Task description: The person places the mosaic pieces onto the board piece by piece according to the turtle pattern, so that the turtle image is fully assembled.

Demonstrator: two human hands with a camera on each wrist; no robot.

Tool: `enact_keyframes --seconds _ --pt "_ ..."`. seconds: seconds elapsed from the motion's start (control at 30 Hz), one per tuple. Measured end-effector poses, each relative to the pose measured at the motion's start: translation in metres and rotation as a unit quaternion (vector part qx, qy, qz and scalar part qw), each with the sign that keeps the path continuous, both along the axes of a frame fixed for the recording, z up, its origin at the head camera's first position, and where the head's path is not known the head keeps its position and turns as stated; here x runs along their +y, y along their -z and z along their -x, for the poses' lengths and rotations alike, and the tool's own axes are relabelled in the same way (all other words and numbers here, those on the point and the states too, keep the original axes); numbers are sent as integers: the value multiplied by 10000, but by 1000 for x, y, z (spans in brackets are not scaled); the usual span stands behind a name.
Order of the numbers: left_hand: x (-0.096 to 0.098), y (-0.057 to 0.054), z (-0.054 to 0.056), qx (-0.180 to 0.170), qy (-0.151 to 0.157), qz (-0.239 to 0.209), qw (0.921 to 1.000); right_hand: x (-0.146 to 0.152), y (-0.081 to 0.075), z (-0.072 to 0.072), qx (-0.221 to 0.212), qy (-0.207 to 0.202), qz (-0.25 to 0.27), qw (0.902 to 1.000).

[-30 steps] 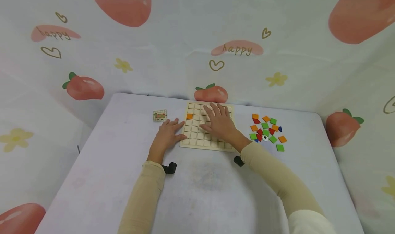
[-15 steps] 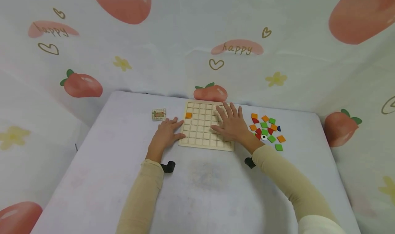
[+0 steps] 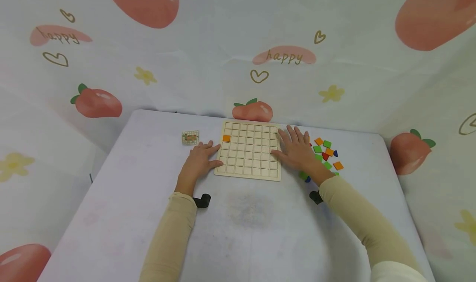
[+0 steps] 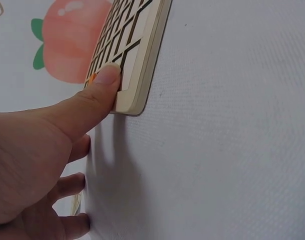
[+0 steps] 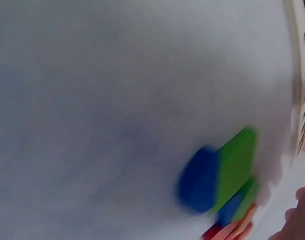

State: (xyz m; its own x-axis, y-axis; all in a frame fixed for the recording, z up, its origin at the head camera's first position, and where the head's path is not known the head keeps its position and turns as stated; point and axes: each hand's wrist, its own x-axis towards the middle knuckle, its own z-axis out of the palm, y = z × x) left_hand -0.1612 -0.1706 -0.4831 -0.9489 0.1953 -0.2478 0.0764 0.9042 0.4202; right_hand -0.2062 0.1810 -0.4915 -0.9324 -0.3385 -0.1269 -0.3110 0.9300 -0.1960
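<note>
A pale wooden grid board [image 3: 248,149] lies at the middle of the table's far half. One orange square tile [image 3: 226,138] sits in a cell near its left edge. My left hand [image 3: 198,162] rests at the board's left side; in the left wrist view its thumb [image 4: 100,85] lies on the board's corner. Past the right edge of the board is my right hand [image 3: 297,151], fingers spread and holding nothing, over part of a group of loose tiles. Some of those tiles are hidden under that hand and wrist. The right wrist view is blurred, showing a blue piece [image 5: 198,180] and a green tile [image 5: 236,167].
Loose orange [image 3: 338,166], green [image 3: 327,144], red and blue pieces lie scattered right of the board. A small printed card [image 3: 191,137] with a grid picture lies left of it. A patterned cloth backdrop [image 3: 208,79] rises behind the table.
My right hand has moved right, from above the board to the loose tiles, uncovering the board's cells. My left hand has stayed at the board's left edge.
</note>
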Motion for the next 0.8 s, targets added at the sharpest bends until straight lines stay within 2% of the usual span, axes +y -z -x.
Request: enact_keyframes --seconds 0.27,0.5,0.67,0.8 --pt "1 -3 -2 -164 -83 -37 9998 30 6 2 -118 280 -23 9995" --pt "1 -3 -3 -177 -100 -46 9998 55 9 6 -202 472 456 9976" --pt "0 -1 -3 -165 -96 -53 9998 70 8 10 -98 625 705 9955" --pt "0 -2 -3 -144 -121 -109 9998 77 6 13 164 633 634 9958"
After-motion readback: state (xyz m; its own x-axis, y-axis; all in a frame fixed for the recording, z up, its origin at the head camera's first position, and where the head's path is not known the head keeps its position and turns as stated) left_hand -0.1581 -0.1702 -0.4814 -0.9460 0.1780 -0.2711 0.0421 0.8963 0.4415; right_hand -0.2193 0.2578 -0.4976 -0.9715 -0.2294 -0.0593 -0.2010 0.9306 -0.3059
